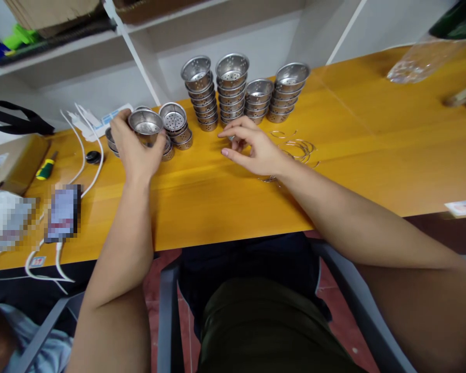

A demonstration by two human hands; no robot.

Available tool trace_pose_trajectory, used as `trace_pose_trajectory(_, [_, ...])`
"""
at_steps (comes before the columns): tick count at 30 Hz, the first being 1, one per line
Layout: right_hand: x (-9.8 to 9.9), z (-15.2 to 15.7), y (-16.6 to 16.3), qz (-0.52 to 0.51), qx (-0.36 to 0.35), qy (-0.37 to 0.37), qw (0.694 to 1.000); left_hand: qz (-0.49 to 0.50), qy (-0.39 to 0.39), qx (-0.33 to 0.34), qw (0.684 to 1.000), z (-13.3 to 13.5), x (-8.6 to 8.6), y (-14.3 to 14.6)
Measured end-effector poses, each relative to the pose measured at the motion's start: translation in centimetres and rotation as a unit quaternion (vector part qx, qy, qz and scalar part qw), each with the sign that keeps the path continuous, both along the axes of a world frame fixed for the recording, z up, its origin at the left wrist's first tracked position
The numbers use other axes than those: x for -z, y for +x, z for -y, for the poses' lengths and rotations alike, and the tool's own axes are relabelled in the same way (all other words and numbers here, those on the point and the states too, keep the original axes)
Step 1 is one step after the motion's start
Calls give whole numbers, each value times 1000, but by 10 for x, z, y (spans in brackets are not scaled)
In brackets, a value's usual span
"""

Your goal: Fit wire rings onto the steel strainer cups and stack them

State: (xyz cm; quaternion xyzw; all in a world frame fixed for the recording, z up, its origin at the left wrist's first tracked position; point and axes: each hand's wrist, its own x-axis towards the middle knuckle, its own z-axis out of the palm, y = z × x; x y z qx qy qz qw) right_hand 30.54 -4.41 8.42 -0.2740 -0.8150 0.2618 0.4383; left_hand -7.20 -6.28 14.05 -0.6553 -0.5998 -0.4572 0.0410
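Note:
My left hand (134, 147) is closed around a perforated metal strainer cup (145, 123), at the left end of the group of cups. Right beside it stands a short stack of the same cups (173, 118), the top one with a thin wire across its mouth. My right hand (252, 145) hovers over the table with its fingers apart, and nothing shows in it. Just beyond it rise taller stacks of cups (232, 77). Loose thin wire rings (301, 150) lie by my right wrist, partly hidden by the forearm.
To the left are a phone (63, 213) on a white cable, a green-yellow screwdriver (46, 167), a black round cap (93, 157) and a cardboard box (21, 165). A clear plastic bag (415, 61) lies at the far right. White shelving (233, 31) backs the table. Another person (34, 331) is at lower left.

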Motion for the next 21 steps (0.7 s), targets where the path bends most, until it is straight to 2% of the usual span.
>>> trace_pose_trajectory(4, [4, -3, -1, -7, -7, 16, 1000, 9, -3, 22, 1000, -9, 13, -17])
trace_pose_trajectory(7, [4, -3, -1, -5, -3, 9, 1000, 1, -65, -19, 998, -11, 17, -15])
trace_pose_trajectory(10, [3, -2, -1, -7, 0, 6, 1000, -7, -111, -47, 993, -9, 17, -12])
trace_pose_trajectory(14, [1, -2, -2, -5, 1, 14, 1000, 12, -110, -31, 993, -9, 17, -13])
trace_pose_trajectory(21, [-1, -1, -1, -1, 6, 18, 1000, -10, -141, -66, 988, -5, 10, -11])
